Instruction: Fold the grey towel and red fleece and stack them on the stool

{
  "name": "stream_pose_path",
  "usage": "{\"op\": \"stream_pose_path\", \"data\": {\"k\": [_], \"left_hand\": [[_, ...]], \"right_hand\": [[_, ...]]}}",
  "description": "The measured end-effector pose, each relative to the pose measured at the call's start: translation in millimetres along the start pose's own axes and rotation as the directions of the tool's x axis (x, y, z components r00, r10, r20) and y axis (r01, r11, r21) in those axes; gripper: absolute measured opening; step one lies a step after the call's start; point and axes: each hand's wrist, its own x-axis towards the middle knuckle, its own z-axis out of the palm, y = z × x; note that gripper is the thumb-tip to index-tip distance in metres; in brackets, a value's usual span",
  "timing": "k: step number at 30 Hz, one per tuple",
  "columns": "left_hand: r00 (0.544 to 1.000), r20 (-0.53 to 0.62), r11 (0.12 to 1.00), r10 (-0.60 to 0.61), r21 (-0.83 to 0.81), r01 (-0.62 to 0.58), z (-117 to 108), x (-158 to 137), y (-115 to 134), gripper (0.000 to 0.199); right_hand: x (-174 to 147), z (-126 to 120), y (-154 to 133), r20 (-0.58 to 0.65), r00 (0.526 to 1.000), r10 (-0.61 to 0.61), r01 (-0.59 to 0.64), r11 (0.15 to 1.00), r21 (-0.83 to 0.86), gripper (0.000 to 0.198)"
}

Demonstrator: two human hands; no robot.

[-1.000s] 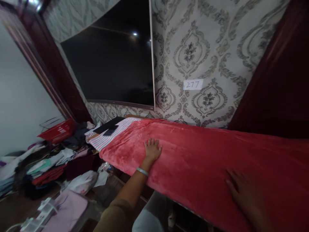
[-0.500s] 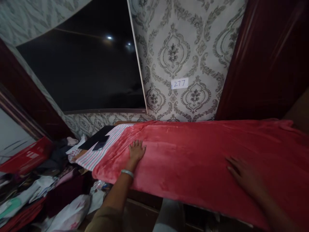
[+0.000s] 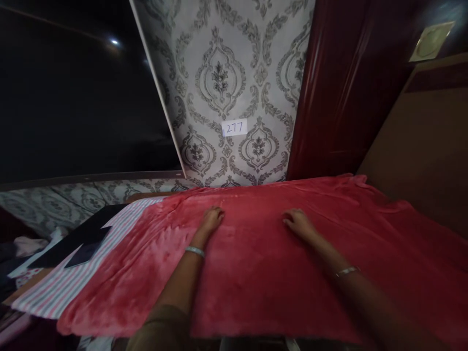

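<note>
A red plush blanket (image 3: 248, 273) lies spread before me, fairly flat in the middle and wrinkled toward its left end. On its upper left part rests my left hand (image 3: 212, 219), fingers loosely bent and no cloth gathered in them. My right hand (image 3: 300, 223) is over the blanket to the right, at about the same height. Its thumb and fingers are a little apart, with nothing visible between them. Under the blanket's left edge a striped cloth (image 3: 69, 280) sticks out, and a dark phone (image 3: 87, 251) lies on it.
A black flat sheet (image 3: 78, 231) lies beside the striped cloth. Behind stands a patterned wall with a paper label (image 3: 234, 127) reading 277, and a large dark television (image 3: 80, 97) is on the left. A brown panel (image 3: 431, 146) borders the right; clothes (image 3: 31, 246) are heaped at far left.
My view has turned right and come closer to the blanket. The right hand has moved inward and farther up the blanket. My left hand's spread fingers are now bent.
</note>
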Motion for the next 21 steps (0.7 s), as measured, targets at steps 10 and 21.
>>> {"op": "stream_pose_path", "data": {"k": [10, 21], "left_hand": [[1.0, -0.026, 0.999, -0.014, -0.031, 0.013, 15, 40, -10, 0.009], [0.982, -0.187, 0.996, 0.027, -0.084, -0.043, 13, 42, -3, 0.016]], "right_hand": [[54, 48, 8, -0.007, 1.0, 0.024, -0.023, 0.995, 0.096, 0.017], [50, 46, 0, -0.057, 0.997, 0.047, -0.046, 0.999, 0.011, 0.018]]}}
